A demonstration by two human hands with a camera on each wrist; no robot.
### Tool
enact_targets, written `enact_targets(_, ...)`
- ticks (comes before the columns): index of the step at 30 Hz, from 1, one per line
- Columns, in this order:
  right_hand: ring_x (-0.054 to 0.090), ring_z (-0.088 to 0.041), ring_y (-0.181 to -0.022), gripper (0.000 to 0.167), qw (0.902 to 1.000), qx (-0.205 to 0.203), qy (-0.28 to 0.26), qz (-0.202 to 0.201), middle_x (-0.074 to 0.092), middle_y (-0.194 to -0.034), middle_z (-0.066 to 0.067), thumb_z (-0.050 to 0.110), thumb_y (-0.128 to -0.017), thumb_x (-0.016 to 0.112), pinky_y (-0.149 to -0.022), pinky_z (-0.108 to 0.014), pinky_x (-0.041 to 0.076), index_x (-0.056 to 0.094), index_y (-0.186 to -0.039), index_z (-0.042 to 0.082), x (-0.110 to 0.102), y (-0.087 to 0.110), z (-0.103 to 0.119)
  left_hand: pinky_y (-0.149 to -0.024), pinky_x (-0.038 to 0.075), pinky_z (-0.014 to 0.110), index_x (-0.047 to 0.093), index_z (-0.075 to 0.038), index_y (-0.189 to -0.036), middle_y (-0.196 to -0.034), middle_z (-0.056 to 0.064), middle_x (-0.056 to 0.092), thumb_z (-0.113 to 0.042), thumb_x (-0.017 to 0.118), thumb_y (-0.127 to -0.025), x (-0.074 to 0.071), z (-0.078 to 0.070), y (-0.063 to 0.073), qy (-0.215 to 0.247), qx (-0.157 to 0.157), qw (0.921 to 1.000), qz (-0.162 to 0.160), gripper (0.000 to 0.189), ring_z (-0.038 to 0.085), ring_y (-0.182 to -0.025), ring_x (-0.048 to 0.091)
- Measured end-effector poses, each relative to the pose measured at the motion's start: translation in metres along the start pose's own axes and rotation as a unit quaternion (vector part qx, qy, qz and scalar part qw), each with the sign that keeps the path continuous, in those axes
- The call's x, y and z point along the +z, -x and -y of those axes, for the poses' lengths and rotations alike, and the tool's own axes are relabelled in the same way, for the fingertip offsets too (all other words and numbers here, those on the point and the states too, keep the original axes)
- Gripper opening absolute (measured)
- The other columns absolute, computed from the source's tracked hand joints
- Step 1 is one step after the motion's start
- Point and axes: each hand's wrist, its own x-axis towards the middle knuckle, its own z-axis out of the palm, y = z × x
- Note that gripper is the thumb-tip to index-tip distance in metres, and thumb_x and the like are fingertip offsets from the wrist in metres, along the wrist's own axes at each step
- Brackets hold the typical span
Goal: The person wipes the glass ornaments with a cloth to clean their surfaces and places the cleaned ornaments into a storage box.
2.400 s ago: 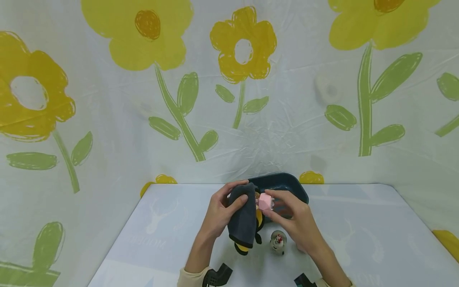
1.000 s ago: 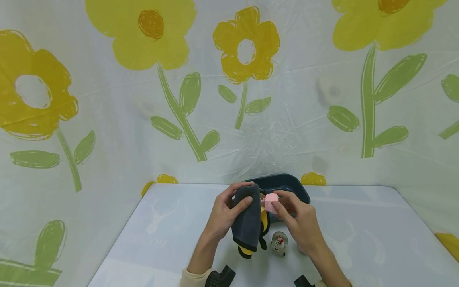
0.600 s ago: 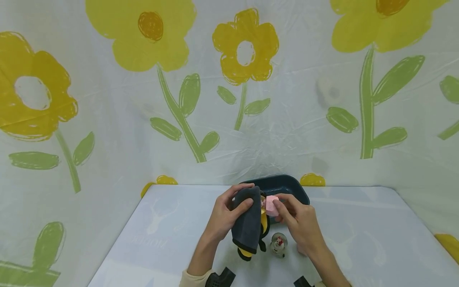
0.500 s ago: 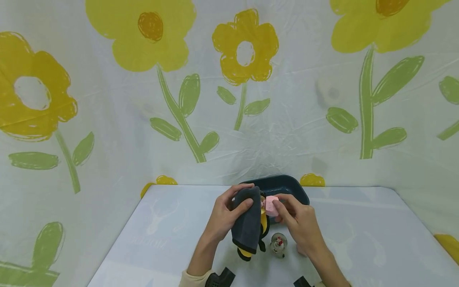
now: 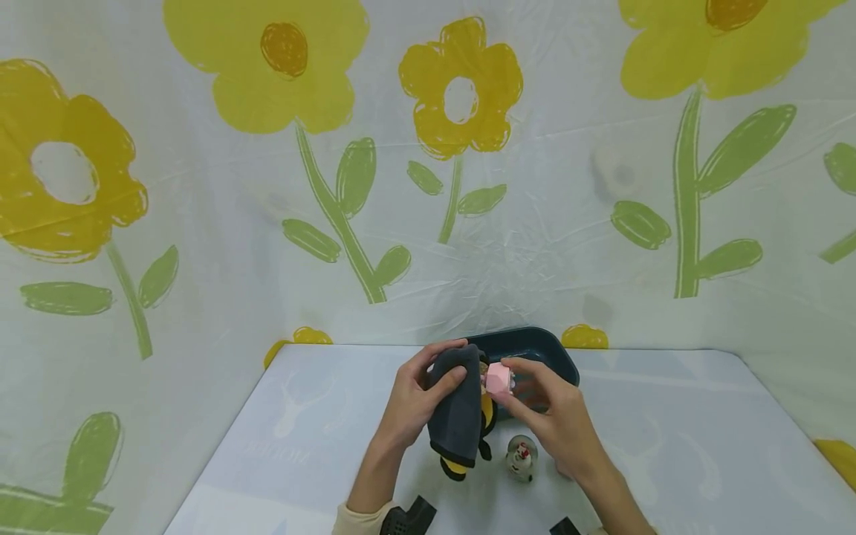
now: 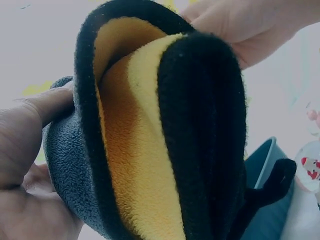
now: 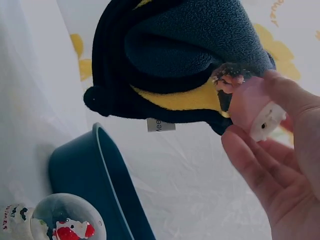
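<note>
Right hand (image 5: 560,409) pinches the clear-domed globe with faceted pink base (image 7: 247,104), freshly rotated; just beside, my left hand (image 5: 409,400) clasps dark-grey, yellow-lined fleece cloth (image 5: 455,417). I'd guess wiping continues.

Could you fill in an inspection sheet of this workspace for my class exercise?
Surface: pale table, faintly printed.
Job's things: grey-and-yellow cloth, folded over; pink-based snow globe, held up beside the cloth.
Clutter: teal tub towards the table's far edge; second snow globe on the table, nearer the person; pinkish item, partly visible, unclear.
Grips: left grip holds the cloth; right grip pinches the pink-based snow globe.
Cables: nothing seen.
Surroundings: flower-print backdrop behind the table.
</note>
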Motion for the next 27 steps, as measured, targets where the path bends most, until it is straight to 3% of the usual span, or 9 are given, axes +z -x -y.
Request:
enact_targets(7,0.064,-0.009,-0.105,0.064,0.9947,-0.095,-0.037,0.011,0.062,-0.128,-0.007,-0.005,-0.072,0.082,-0.074,-0.023,0.059,0.06,-0.13,0.012,-0.0002,-0.0026,0.0008,-0.079,0.059,0.034,0.058,-0.02,-0.134,-0.129,0.012,0.06,-0.014,0.063,-0.096,-0.0019,-0.0018,0.0005,0.007,0.004,1.0,-0.004,0.039,0.02,-0.095,0.07)
enact_targets(12,0.061,-0.009,-0.116,0.069,0.9925,-0.117,-0.034,0.013,0.06,-0.132,-0.008,-0.012,-0.068,0.082,-0.079,-0.025,0.059,0.059,-0.13,0.009,0.0002,-0.0026,0.0009,-0.079,0.06,0.035,0.058,-0.021,-0.133,-0.128,0.011,0.06,-0.015,0.063,-0.096,-0.0019,-0.0025,0.0006,0.008,0.006,0.9999,-0.004,0.038,0.019,-0.096,0.071)
enact_targets(16,0.061,-0.01,-0.117,0.07,0.994,-0.106,-0.022,0.019,0.06,-0.133,-0.008,-0.01,-0.069,0.081,-0.081,-0.023,0.057,0.057,-0.133,0.008,-0.0012,-0.0017,0.0002,-0.079,0.06,0.035,0.058,-0.02,-0.134,-0.128,0.012,0.06,-0.015,0.063,-0.096,-0.0015,-0.0024,0.0005,0.012,0.007,0.9999,-0.002,0.038,0.019,-0.097,0.071)
enact_targets(22,0.067,-0.01,-0.103,0.072,0.9977,-0.061,0.008,0.027,0.063,-0.132,-0.007,-0.002,-0.072,0.082,-0.084,-0.017,0.055,0.054,-0.138,0.009,-0.004,-0.0005,-0.0002,-0.081,0.059,0.034,0.058,-0.019,-0.134,-0.13,0.011,0.059,-0.014,0.062,-0.097,-0.0005,-0.002,0.0005,0.017,0.007,0.9998,0.002,0.038,0.019,-0.099,0.07)
enact_targets(27,0.071,-0.011,-0.093,0.071,0.9973,-0.065,0.03,0.015,0.067,-0.125,-0.008,0.002,-0.072,0.084,-0.079,-0.016,0.055,0.056,-0.137,0.008,-0.0041,-0.0009,-0.0011,-0.079,0.06,0.034,0.058,-0.02,-0.134,-0.128,0.012,0.06,-0.014,0.062,-0.097,-0.0002,-0.0022,-0.0001,0.014,0.01,0.9999,0.0,0.038,0.019,-0.097,0.07)
